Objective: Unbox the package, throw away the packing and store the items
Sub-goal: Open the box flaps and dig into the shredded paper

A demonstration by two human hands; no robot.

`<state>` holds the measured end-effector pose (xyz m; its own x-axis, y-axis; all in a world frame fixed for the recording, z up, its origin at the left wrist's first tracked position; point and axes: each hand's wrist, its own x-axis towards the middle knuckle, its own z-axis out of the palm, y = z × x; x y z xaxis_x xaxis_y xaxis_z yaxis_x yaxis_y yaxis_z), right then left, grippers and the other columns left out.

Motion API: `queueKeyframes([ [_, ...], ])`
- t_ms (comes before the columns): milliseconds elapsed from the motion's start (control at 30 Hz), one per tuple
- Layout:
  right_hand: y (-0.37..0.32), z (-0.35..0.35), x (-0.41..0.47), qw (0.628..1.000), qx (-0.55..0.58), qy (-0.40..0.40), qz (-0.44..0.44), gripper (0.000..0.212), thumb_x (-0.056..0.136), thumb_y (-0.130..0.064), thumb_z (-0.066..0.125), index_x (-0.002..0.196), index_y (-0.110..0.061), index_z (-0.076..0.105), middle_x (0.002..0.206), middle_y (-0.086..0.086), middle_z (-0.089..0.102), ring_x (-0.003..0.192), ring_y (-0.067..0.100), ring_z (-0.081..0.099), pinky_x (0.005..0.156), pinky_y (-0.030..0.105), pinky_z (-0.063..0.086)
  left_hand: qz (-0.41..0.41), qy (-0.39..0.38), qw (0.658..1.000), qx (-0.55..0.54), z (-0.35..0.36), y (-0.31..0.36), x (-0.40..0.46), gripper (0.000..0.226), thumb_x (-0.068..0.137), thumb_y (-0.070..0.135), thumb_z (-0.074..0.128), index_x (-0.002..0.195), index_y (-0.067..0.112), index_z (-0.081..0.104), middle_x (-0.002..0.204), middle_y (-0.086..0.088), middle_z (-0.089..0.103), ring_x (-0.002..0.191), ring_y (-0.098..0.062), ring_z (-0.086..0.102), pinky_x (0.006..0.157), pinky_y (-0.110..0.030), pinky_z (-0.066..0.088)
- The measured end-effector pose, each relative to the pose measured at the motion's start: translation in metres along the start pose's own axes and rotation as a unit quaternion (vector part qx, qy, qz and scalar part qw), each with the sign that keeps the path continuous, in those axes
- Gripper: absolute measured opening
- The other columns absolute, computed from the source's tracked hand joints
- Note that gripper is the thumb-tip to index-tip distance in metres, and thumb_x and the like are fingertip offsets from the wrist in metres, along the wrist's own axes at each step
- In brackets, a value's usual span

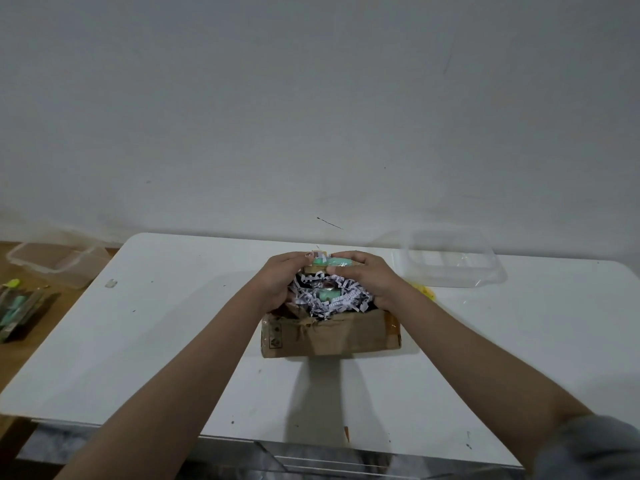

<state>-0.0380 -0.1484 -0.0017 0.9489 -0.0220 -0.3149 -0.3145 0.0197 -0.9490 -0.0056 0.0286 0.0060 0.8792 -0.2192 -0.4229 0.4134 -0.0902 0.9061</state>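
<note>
A worn brown cardboard box (341,336) stands open in the middle of the white table (173,341). White shredded paper packing (341,299) fills it, with a mint-green item (325,294) showing among the shreds. My left hand (282,282) and my right hand (367,277) reach into the box from either side. Together their fingers close on a small bundle of green and tan items (323,263) at the box's far edge, raised just above the shreds. What lies deeper in the box is hidden.
A clear plastic container (450,259) stands at the table's back right, with something yellow (424,292) in front of it. Off the table's left edge, on the wooden floor, sit a clear plastic tub (59,263) and a dark tray of green items (20,308).
</note>
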Motion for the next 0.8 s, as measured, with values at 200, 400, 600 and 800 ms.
queueKeyframes([
  [200, -0.024, -0.006, 0.005, 0.999, 0.024, 0.029, -0.018, 0.029, 0.069, -0.009, 0.082, 0.095, -0.016, 0.071, 0.103, 0.011, 0.070, 0.101, 0.028, 0.066, 0.094, 0.040, 0.053, 0.020, -0.018, 0.999, 0.036, 0.007, 0.037, 0.004, 0.016, 0.091, 0.019, 0.055, 0.099, 0.013, 0.067, 0.093, -0.016, 0.065, 0.072, -0.030, 0.064, 0.057, -0.033, 0.049],
  [400, -0.053, -0.019, 0.008, 0.996, 0.041, 0.059, -0.044, 0.024, 0.069, -0.009, 0.081, 0.090, -0.017, 0.072, 0.111, 0.015, 0.069, 0.107, 0.032, 0.064, 0.097, 0.045, 0.051, 0.045, -0.042, 0.996, 0.060, 0.022, 0.077, 0.009, 0.020, 0.091, 0.018, 0.055, 0.104, 0.009, 0.066, 0.086, -0.013, 0.067, 0.059, -0.023, 0.067, 0.045, -0.029, 0.052],
  [600, -0.075, -0.046, -0.011, 0.994, 0.053, 0.075, -0.051, 0.025, 0.074, -0.005, 0.077, 0.098, -0.010, 0.069, 0.098, 0.013, 0.069, 0.089, 0.028, 0.067, 0.085, 0.040, 0.057, 0.052, -0.043, 0.995, 0.074, 0.050, 0.097, 0.014, 0.014, 0.085, 0.022, 0.059, 0.080, 0.015, 0.071, 0.094, -0.017, 0.059, 0.083, -0.029, 0.049, 0.072, -0.043, 0.038],
  [800, -0.068, -0.103, -0.053, 0.991, 0.052, 0.116, -0.050, 0.017, 0.076, -0.002, 0.074, 0.090, -0.011, 0.069, 0.088, 0.012, 0.070, 0.079, 0.025, 0.068, 0.073, 0.035, 0.060, 0.044, -0.115, 0.990, 0.068, 0.117, 0.090, 0.003, 0.015, 0.086, 0.023, 0.060, 0.092, 0.012, 0.068, 0.096, -0.017, 0.062, 0.076, -0.027, 0.058, 0.066, -0.036, 0.047],
])
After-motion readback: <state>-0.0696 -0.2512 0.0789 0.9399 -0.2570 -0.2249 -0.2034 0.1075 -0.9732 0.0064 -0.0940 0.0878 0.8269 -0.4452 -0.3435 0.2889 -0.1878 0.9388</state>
